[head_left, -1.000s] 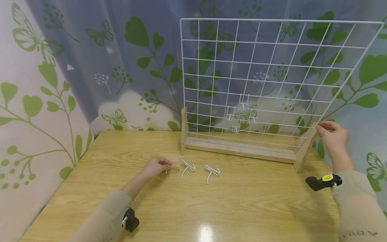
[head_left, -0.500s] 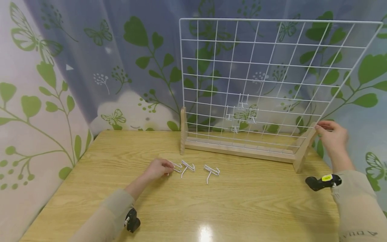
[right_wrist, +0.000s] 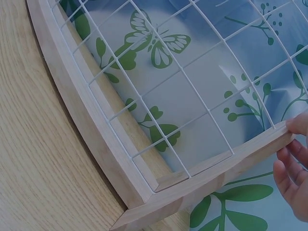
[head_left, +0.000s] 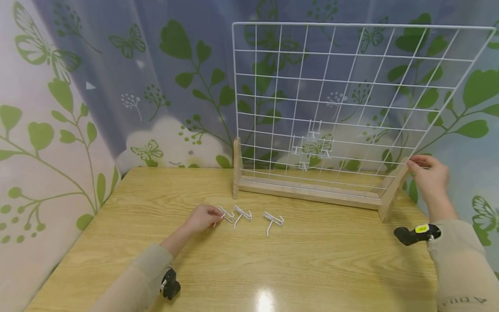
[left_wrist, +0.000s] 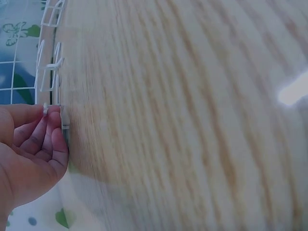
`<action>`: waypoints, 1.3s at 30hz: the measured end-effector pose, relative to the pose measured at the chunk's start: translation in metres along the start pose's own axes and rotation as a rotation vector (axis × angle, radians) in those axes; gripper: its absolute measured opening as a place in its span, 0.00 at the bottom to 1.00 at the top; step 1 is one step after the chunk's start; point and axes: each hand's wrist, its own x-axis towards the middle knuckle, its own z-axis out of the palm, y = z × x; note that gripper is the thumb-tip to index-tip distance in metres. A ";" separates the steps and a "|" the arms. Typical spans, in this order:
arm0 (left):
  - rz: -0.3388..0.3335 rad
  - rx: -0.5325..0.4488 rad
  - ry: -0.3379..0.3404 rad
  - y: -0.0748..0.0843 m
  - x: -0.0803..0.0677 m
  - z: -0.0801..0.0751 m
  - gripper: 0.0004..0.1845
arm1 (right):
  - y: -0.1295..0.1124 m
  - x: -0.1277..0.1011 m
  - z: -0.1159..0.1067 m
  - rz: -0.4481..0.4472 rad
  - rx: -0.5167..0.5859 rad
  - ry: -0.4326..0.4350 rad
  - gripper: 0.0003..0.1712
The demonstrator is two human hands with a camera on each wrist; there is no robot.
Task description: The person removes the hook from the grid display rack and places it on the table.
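Three hooks (head_left: 249, 216), one grid (head_left: 343, 86), two hands

- A light wooden table (head_left: 319, 268) with visible grain fills the foreground, a bright spot of overhead light glaring off its glossy top.
- Behind it hangs a blue-grey curtain (head_left: 187, 65) printed with green leaves and butterflies.
- At left, a pale wall (head_left: 35, 173) bears matching green vines.

No readable text or labels anywhere.
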 end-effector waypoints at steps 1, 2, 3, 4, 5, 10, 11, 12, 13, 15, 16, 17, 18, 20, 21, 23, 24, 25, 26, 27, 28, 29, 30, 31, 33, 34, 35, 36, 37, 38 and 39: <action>0.000 0.004 0.002 0.000 0.000 0.000 0.05 | 0.000 0.000 0.000 0.000 0.004 0.000 0.01; -0.001 0.007 0.002 0.000 0.000 0.000 0.05 | 0.000 0.000 0.000 0.001 0.009 0.001 0.02; -0.002 0.012 0.005 0.001 -0.001 0.000 0.05 | 0.000 0.001 0.000 0.001 0.011 0.000 0.02; -0.001 0.017 0.006 0.001 -0.001 0.000 0.05 | 0.000 0.001 -0.001 0.001 0.016 -0.002 0.02; 0.000 0.021 0.005 0.002 -0.001 0.000 0.05 | 0.000 0.001 -0.001 0.002 0.025 -0.003 0.03; -0.007 0.019 0.001 0.004 -0.002 0.000 0.05 | 0.000 0.001 -0.001 0.002 0.034 -0.004 0.06; -0.010 0.016 0.001 0.004 -0.001 0.000 0.05 | 0.000 0.001 -0.001 0.002 0.035 -0.003 0.06; -0.007 0.020 0.005 0.004 -0.001 -0.001 0.05 | 0.000 0.001 -0.001 0.000 0.036 -0.003 0.06; -0.005 0.024 0.008 0.004 0.000 -0.001 0.05 | 0.000 0.001 -0.001 -0.001 0.041 -0.002 0.06; 0.004 0.032 0.014 0.004 0.001 -0.002 0.05 | 0.000 0.001 -0.001 -0.001 0.052 0.001 0.06; 0.005 0.030 0.014 0.005 0.001 -0.003 0.06 | 0.000 0.001 -0.001 -0.002 0.055 0.001 0.07; 0.005 0.026 0.013 0.005 0.002 -0.004 0.06 | 0.000 0.001 -0.001 -0.003 0.059 0.002 0.07; 0.002 0.025 0.013 0.006 0.002 -0.004 0.06 | 0.000 0.001 -0.002 -0.003 0.063 0.002 0.07; -0.008 0.012 0.010 0.007 0.003 -0.005 0.07 | 0.001 0.001 -0.002 -0.002 0.064 0.001 0.07; -0.012 0.005 0.010 0.008 0.003 -0.005 0.08 | 0.001 0.002 -0.002 -0.002 0.061 0.000 0.07; -0.013 -0.013 0.016 0.010 0.002 -0.005 0.09 | 0.000 0.002 -0.002 0.000 0.062 -0.002 0.07; -0.011 -0.024 0.016 0.011 0.002 -0.005 0.09 | 0.000 0.001 -0.002 0.000 0.062 -0.002 0.06; -0.005 -0.040 0.015 0.012 0.002 -0.005 0.10 | 0.000 0.001 -0.002 0.001 0.060 -0.002 0.06; -0.003 -0.055 0.015 0.014 0.002 -0.005 0.10 | -0.001 0.001 -0.002 0.002 0.060 -0.003 0.06; 0.006 -0.070 0.010 0.015 0.001 -0.005 0.10 | -0.001 0.001 -0.002 0.002 0.059 -0.003 0.06; 0.013 -0.086 0.003 0.017 0.001 -0.005 0.11 | -0.001 0.000 -0.002 0.003 0.063 -0.004 0.06; 0.017 -0.099 -0.004 0.018 0.000 -0.004 0.11 | -0.001 0.000 -0.002 0.003 0.064 -0.003 0.06; 0.020 -0.110 -0.012 0.020 0.000 -0.004 0.11 | -0.001 0.000 -0.002 0.004 0.061 -0.003 0.06; 0.026 -0.118 -0.020 0.021 0.000 -0.004 0.12 | -0.001 0.000 -0.002 0.005 0.057 -0.003 0.06; 0.043 -0.128 -0.033 0.025 0.001 -0.003 0.12 | -0.002 0.000 -0.001 0.004 0.040 -0.001 0.06; 0.049 -0.134 -0.034 0.026 0.001 -0.002 0.12 | -0.002 0.000 -0.001 0.003 0.033 -0.001 0.05; 0.054 -0.135 -0.037 0.028 0.002 -0.002 0.12 | -0.001 0.000 -0.001 0.002 0.019 0.000 0.05; 0.063 -0.135 -0.040 0.031 0.003 -0.001 0.11 | -0.001 0.000 -0.001 0.001 0.009 0.001 0.04; 0.066 -0.134 -0.038 0.033 0.004 0.000 0.11 | -0.001 0.000 -0.001 0.000 0.002 0.001 0.03; 0.070 -0.132 -0.037 0.035 0.005 0.000 0.11 | -0.001 0.000 0.000 -0.001 -0.003 0.001 0.03; 0.070 -0.130 -0.034 0.037 0.006 0.000 0.11 | -0.001 0.000 0.000 -0.001 -0.003 0.002 0.03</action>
